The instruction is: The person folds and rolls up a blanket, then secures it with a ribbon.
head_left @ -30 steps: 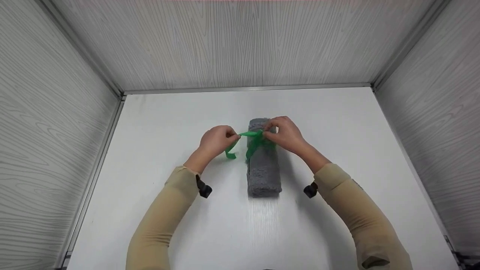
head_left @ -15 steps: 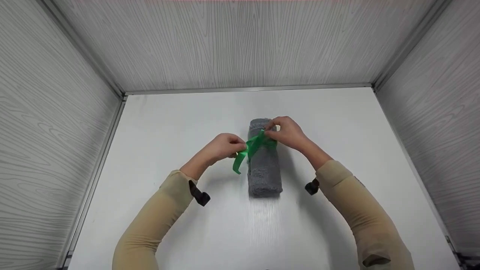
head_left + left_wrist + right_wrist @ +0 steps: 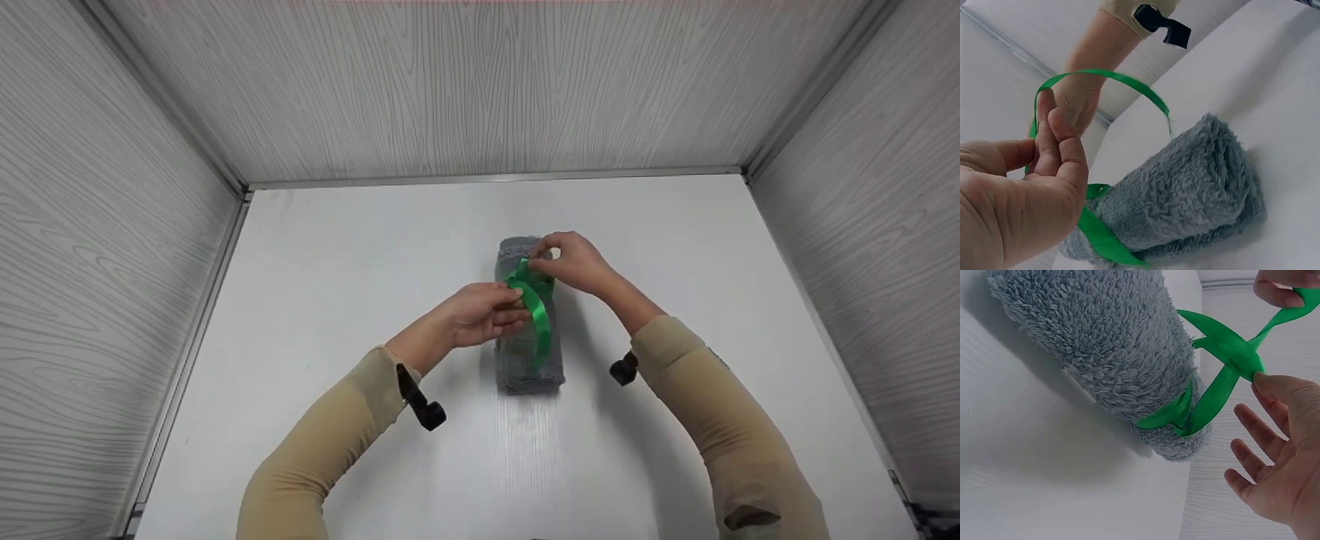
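Observation:
A rolled grey towel [image 3: 529,367] lies lengthwise on the white table, its fluffy end facing the left wrist view. Green ribbon [image 3: 1216,402] wraps round the roll toward its far part and crosses over itself above it. With thumb and forefinger my right hand [image 3: 574,264] pinches a folded part of the ribbon; its other fingers are spread in the right wrist view. My left hand [image 3: 484,313] pinches the ribbon's other length between thumb and fingers, over the towel's left side. That loose tail [image 3: 1123,79] arches over the left fingertips and hangs down above the towel.
The white table [image 3: 337,240] is bounded by wood-grain panels [image 3: 480,90] at the back and both sides. Small black wrist cameras [image 3: 427,412] stick out from both sleeves.
My left hand has come down and to the right, from beside the towel to over it, carrying the ribbon tail across. My right hand stays nearly in place, still pinching the ribbon.

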A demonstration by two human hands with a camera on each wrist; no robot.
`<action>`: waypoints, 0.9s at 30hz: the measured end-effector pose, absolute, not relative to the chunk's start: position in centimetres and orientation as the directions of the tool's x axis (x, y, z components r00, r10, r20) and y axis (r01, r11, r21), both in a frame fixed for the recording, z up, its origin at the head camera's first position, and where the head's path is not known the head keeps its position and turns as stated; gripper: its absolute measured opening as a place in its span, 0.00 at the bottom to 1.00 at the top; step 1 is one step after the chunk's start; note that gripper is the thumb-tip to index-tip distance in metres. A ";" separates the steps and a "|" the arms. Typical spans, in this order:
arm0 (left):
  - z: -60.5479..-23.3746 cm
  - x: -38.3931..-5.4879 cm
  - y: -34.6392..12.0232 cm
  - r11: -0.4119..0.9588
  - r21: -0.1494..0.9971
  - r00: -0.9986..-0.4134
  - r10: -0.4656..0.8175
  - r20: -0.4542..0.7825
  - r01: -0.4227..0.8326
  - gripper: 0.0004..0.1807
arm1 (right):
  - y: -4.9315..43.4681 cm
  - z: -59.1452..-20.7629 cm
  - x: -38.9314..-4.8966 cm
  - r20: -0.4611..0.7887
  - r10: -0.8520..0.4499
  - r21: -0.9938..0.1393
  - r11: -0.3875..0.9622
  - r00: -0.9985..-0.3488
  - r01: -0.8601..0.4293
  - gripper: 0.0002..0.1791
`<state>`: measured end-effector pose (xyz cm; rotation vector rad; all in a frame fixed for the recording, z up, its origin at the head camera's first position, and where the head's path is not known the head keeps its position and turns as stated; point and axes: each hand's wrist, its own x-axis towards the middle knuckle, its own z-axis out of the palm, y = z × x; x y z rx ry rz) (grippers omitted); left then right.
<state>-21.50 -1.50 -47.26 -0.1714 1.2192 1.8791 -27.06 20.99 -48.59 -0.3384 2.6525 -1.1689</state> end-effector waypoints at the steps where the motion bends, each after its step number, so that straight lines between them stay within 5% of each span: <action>1: -47.4 -21.4 -1.2 -0.173 0.661 -0.616 0.585 -0.528 -0.730 0.07 | 21.0 -48.6 -27.1 -0.109 -0.300 -0.746 0.655 -0.948 -0.121 0.13; 11: -50.6 -20.6 1.4 -0.161 0.673 -0.651 0.487 -0.583 -0.722 0.13 | 21.1 -48.7 -27.1 -0.091 -0.303 -0.760 0.637 -0.949 -0.130 0.13; 27: -51.5 -21.7 -0.1 0.385 0.861 -0.738 0.463 -0.491 -0.332 0.14 | 21.1 -49.1 -27.0 -0.072 -0.321 -0.770 0.620 -0.944 -0.152 0.11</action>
